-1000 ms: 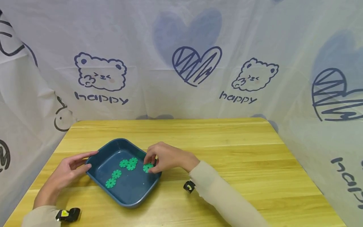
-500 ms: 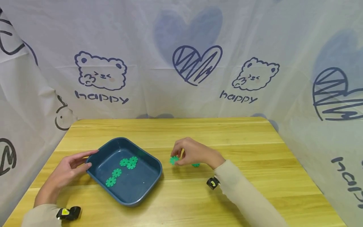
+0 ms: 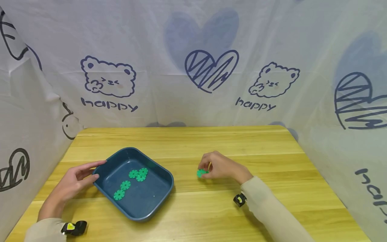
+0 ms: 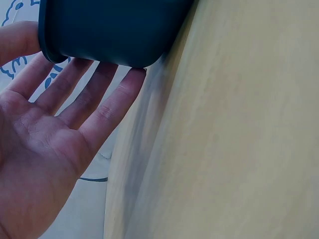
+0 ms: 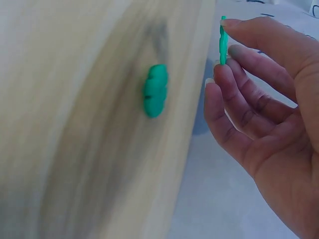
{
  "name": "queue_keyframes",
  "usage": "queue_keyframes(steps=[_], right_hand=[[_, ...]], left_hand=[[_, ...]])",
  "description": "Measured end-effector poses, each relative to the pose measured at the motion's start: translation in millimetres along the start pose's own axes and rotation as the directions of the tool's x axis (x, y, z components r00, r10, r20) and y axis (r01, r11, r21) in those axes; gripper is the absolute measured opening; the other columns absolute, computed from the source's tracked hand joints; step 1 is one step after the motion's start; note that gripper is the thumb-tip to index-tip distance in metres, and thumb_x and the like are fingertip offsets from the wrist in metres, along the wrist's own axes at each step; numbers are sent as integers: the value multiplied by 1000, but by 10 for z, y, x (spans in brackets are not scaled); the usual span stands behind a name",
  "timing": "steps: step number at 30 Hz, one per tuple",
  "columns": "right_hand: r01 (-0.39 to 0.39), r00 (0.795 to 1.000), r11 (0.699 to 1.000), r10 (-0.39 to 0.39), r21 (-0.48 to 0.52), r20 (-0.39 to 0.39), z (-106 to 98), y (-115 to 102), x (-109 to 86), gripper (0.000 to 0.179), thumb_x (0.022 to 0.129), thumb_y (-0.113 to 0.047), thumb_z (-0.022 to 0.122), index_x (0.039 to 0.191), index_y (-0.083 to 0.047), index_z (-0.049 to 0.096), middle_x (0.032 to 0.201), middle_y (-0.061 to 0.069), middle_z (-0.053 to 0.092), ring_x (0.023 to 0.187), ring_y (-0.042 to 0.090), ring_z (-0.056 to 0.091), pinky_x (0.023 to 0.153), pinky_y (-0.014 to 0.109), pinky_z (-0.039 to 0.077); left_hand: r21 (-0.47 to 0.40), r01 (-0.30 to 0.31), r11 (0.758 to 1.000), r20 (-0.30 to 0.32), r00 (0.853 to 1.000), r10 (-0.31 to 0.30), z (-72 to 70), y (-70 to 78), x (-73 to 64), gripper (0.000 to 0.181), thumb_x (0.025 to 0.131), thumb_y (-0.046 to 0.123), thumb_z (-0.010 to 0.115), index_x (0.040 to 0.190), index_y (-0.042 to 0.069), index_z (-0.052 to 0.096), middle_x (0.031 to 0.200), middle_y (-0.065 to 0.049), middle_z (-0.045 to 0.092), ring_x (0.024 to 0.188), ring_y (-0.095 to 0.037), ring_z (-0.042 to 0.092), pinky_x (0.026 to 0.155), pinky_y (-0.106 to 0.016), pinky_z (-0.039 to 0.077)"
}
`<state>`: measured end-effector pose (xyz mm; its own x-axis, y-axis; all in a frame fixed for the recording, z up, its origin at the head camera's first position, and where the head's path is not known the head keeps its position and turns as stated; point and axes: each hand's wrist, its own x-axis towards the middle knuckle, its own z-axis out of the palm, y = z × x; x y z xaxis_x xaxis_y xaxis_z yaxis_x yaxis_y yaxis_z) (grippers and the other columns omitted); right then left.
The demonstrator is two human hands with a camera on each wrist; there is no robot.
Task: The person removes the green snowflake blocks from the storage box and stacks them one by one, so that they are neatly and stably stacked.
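- The right hand (image 3: pixel 222 167) is over the table (image 3: pixel 242 144), well apart from the tray (image 3: pixel 136 198); a second ago its fingertips were at the tray's right wall with a green disc, and half a second ago they were between there and the present spot.
- That hand pinches a green disc (image 5: pixel 223 45) between thumb and fingertips, seen edge-on in the right wrist view.
- Another disc (image 5: pixel 155 91) lies on the table near the right hand. Half a second ago the head view showed it apart, under the hand's wrist; now green shows there only at the fingertips, and I cannot tell how much belongs to each piece.
- The left hand (image 3: pixel 74 179) has not moved: it rests against the tray's left corner, thumb at the rim and fairly straight fingers touching the outer wall, without wrapping round it.
- The tray sits in the same place on the table.
- Inside it, the five discs (image 3: pixel 119 194) keep their layout: three clustered toward the far side, two nearer the left wall.
- On the left cloth, the scribbled heart (image 3: pixel 15 169) shows more fully than before.
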<state>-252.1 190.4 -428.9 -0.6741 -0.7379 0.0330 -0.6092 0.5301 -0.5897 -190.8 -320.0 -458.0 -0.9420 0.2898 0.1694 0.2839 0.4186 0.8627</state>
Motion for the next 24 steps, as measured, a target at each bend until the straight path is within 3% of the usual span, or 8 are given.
queue_keyframes(steps=[11, 18, 24], right_hand=[[-77, 996, 997, 77, 3, -35, 66, 213, -165, 13, 87, -11, 82, 99, -7, 79, 96, 4, 72, 81, 10, 66, 73, 20, 58], [-70, 996, 997, 71, 12, -60, 109, 305, -216, 9, 89, -7, 79, 98, -5, 79, 96, 6, 72, 80, 4, 65, 74, 19, 59], [-65, 997, 998, 65, 19, -33, 129, 289, -282, 11, 87, -8, 81, 98, -7, 79, 98, 3, 72, 82, 5, 66, 75, 20, 59]], left_hand=[[3, -18, 1000, 2, 1000, 18, 4, -38, -7, 46, 102, 6, 61, 147, -3, 53, 136, 36, 54, 119, 20, 55, 92, -3, 47], [2, -18, 1000, 2, 1000, 18, 11, -60, -11, 46, 102, 7, 61, 147, -2, 53, 136, 36, 54, 120, 21, 54, 92, -3, 47], [13, -19, 1000, 6, 1000, 19, 13, -74, -9, 46, 103, 7, 60, 147, -2, 53, 136, 36, 54, 119, 21, 54, 91, -3, 47]])
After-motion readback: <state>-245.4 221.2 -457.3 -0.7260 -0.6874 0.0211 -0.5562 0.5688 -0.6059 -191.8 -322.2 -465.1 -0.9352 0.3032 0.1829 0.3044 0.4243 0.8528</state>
